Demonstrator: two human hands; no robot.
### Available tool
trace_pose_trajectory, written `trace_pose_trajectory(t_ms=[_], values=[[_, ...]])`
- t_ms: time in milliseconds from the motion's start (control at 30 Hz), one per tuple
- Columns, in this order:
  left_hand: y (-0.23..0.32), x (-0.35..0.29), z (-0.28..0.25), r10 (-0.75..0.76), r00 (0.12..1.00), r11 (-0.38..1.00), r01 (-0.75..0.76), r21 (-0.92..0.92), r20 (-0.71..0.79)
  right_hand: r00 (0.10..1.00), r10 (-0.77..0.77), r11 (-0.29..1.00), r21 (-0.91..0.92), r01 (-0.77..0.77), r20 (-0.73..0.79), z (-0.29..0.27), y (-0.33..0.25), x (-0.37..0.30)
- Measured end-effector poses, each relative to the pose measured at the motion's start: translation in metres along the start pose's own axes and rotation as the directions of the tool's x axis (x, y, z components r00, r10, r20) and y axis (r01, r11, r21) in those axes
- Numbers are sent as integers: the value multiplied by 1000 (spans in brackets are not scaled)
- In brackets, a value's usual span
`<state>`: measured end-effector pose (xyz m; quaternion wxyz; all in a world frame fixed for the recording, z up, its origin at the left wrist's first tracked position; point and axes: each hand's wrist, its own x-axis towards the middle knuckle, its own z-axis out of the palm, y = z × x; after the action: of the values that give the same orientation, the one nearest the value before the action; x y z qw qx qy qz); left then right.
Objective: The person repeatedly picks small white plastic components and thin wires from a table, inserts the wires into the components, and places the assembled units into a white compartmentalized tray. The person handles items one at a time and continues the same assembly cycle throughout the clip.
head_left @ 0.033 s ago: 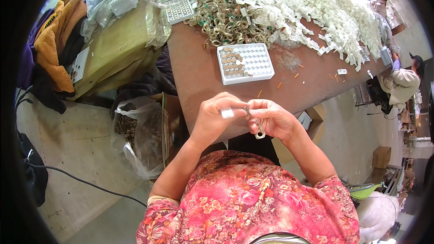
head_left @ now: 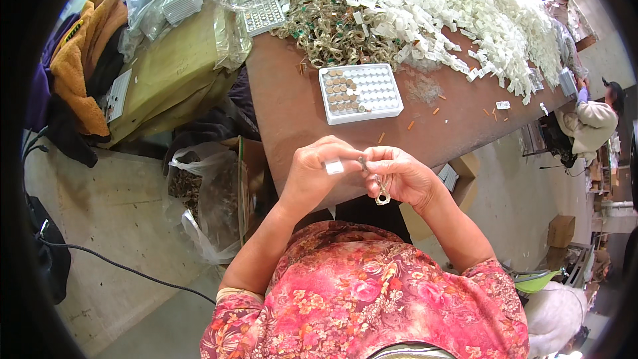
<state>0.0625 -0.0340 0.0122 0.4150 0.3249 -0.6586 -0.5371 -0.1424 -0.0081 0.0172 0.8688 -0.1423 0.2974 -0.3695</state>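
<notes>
My left hand (head_left: 312, 169) and my right hand (head_left: 404, 176) meet in front of my chest, above the table's near edge. Thumbs and fingertips of both pinch a small metal watch-like piece (head_left: 381, 197). Its pale gold end, with a round dark opening, hangs below my right fingers; the part between the fingertips is mostly hidden. A small white tag (head_left: 333, 166) shows against my left fingers. Just beyond my hands, a white tray (head_left: 364, 117) of small round pockets lies on the table. Several round, coin-like discs (head_left: 340, 89) fill its left part.
Behind the tray, a tangle of metal watch-like pieces (head_left: 332, 33) adjoins a large heap of white tags (head_left: 452, 6). Orange sticks (head_left: 411, 125) are scattered on the brown table (head_left: 286, 93). A plastic bag (head_left: 216, 226) stands at left, a carton (head_left: 465, 183) right. Another person (head_left: 590, 119) is at far right.
</notes>
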Motion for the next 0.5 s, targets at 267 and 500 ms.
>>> trace_pose_trajectory(t_ms=[267, 500], values=[[1, -1, 1, -124, 992, 982, 120, -143, -24, 1000, 1, 1000, 23, -2, 13, -4, 0, 0], [-11, -6, 5, -366, 907, 356, 341, -870, 206, 996, -80, 995, 52, 82, -45, -2, 3, 3]])
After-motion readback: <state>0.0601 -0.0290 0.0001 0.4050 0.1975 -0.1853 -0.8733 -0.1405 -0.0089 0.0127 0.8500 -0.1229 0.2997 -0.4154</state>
